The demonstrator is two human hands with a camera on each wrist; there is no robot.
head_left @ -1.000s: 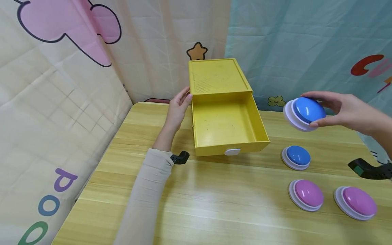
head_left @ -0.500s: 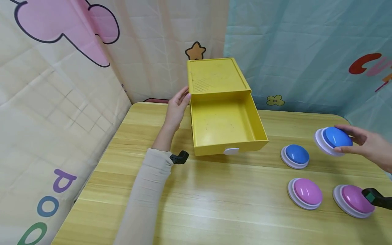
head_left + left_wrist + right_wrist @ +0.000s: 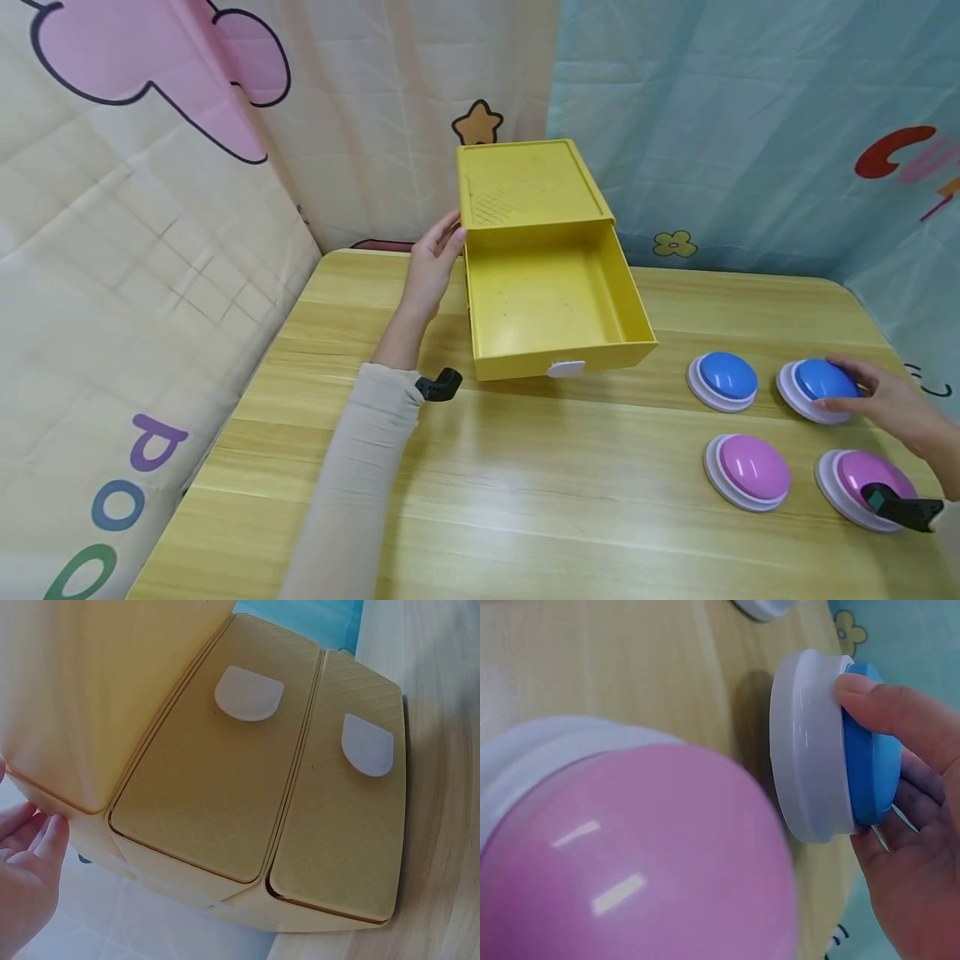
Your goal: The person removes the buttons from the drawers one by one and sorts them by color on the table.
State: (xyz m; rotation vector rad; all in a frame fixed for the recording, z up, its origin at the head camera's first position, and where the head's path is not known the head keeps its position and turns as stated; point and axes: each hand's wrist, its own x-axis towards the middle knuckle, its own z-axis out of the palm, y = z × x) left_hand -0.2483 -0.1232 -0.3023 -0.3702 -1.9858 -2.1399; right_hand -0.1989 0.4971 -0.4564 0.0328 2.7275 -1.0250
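Note:
At the right of the head view, my right hand (image 3: 892, 408) grips a blue buzzer button (image 3: 827, 379) with a white base. Thumb and fingers sit on opposite sides of this button, close over the tabletop. In the right wrist view its base (image 3: 810, 750) faces the wood. My left hand (image 3: 433, 267) touches the left side of a yellow drawer cabinet (image 3: 532, 183) with extended fingers. The cabinet's top drawer (image 3: 566, 368) is pulled out and holds nothing. Two lower drawers (image 3: 210, 765) with white handles are closed in the left wrist view.
Another blue buzzer button (image 3: 727, 377) stands left of the held one. Nearer the front are two pink buzzer buttons (image 3: 753, 468), the right one partly covered by the wrist camera (image 3: 900, 507). Printed curtains (image 3: 712, 125) hang behind the wooden table (image 3: 562, 500).
My right hand has carried the blue buzzer button from the air beside the drawer rightward and down to the table, beside the other blue one. My left hand stays at the cabinet.

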